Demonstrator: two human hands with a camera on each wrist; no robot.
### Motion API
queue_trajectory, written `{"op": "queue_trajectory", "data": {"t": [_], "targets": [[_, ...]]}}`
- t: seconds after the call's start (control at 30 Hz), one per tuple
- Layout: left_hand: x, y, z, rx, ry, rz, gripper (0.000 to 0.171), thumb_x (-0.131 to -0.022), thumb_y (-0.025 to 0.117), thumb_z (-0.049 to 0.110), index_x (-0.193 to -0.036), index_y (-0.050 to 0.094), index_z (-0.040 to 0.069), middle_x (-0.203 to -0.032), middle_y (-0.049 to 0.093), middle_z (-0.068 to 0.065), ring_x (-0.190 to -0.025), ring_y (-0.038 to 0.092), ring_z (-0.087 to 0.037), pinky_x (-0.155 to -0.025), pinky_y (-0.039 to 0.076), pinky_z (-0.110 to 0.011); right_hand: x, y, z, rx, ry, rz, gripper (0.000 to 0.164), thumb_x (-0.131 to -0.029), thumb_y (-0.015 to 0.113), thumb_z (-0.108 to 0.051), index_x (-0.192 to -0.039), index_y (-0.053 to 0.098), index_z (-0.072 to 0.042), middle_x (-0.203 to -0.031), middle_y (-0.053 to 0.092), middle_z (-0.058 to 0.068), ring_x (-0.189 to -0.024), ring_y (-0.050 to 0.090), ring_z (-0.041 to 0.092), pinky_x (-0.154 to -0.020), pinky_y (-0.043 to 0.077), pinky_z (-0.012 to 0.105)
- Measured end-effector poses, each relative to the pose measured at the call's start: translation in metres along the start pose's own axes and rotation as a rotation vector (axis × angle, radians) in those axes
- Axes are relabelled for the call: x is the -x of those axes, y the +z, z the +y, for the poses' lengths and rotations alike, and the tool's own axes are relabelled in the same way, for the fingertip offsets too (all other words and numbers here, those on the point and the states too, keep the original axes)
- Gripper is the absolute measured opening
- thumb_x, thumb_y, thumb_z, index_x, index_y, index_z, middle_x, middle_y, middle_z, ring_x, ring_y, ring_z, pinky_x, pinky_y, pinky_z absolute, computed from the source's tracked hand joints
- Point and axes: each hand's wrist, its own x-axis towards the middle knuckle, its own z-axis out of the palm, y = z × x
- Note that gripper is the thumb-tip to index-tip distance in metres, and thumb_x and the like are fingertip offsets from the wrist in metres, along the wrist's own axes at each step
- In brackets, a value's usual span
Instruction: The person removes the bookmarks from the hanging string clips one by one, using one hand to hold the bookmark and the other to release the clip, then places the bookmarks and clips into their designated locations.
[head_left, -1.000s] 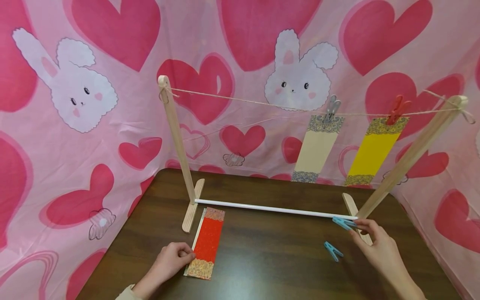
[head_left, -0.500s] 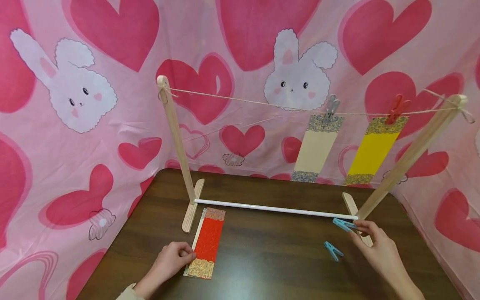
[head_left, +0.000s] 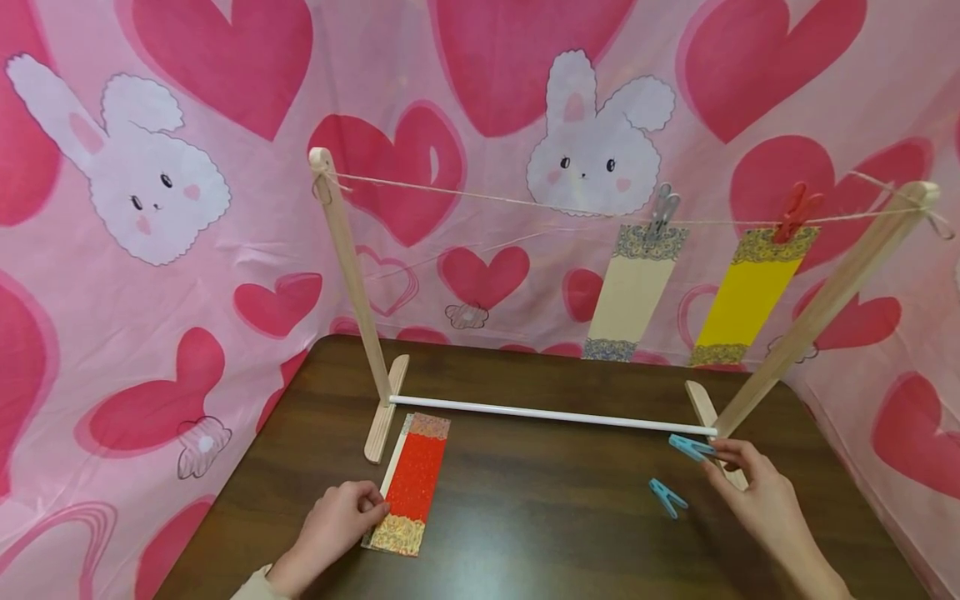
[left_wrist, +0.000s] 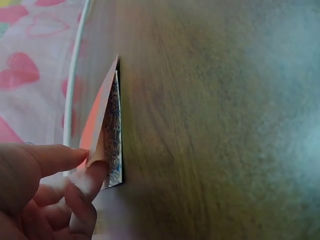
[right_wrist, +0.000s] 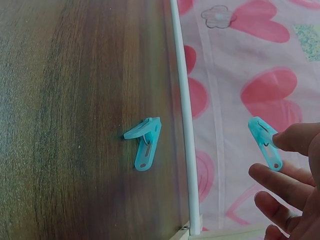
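Observation:
My left hand pinches the left edge of a red paper strip with gold patterned ends. In the left wrist view that edge bends up between thumb and finger, above a cream strip with a patterned end lying on the table. On the other side, my right hand holds a light-blue clothespin by its handle end, between thumb and fingers, near the white rod's right end. A second light-blue clothespin lies on the table, left of that hand.
A wooden stand with a left post and a right post carries a string. From it hang a cream strip on a grey clothespin and a yellow strip on a red one. A white rod joins the feet.
The head view has shifted slightly. The red strip's near end sits a little further left; both hands keep their hold and stay nearly in place.

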Motion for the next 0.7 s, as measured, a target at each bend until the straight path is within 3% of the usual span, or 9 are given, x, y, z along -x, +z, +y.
{"op": "queue_trajectory", "data": {"t": [0.17,0.33,0.7], "targets": [[0.0007,0.0003,0.0051,-0.076,-0.006,0.010,0.020,-0.087,0.082,0.018,-0.074,0.068,0.019,-0.061,0.056,0.010,-0.055,0.048,-0.011,-0.050,0.037,-0.030,-0.0003,-0.0008,0.0016,0.002,0.009,-0.007,0.031,-0.088,0.081,-0.011,-0.115,0.068,-0.004,-0.101,0.077,0.018,-0.087,0.052,-0.009,-0.069,0.035,0.021],[0.0011,-0.0012,0.0072,-0.094,-0.006,0.022,0.020,-0.088,0.082,0.019,-0.074,0.069,0.019,-0.059,0.054,0.009,-0.054,0.046,-0.012,-0.049,0.035,-0.030,-0.0001,-0.0009,0.0025,0.004,0.015,-0.011,0.031,-0.088,0.081,-0.011,-0.115,0.068,-0.003,-0.101,0.077,0.019,-0.086,0.054,-0.005,-0.069,0.036,0.021],[-0.0030,-0.0030,0.0046,-0.168,-0.035,0.044,0.014,-0.088,0.082,0.018,-0.081,0.071,0.014,-0.065,0.059,0.006,-0.056,0.048,-0.014,-0.050,0.041,-0.032,-0.0002,0.0028,0.0079,0.001,0.016,-0.007,0.031,-0.087,0.082,-0.011,-0.114,0.068,-0.004,-0.101,0.077,0.018,-0.086,0.054,-0.007,-0.070,0.036,0.022]]}}
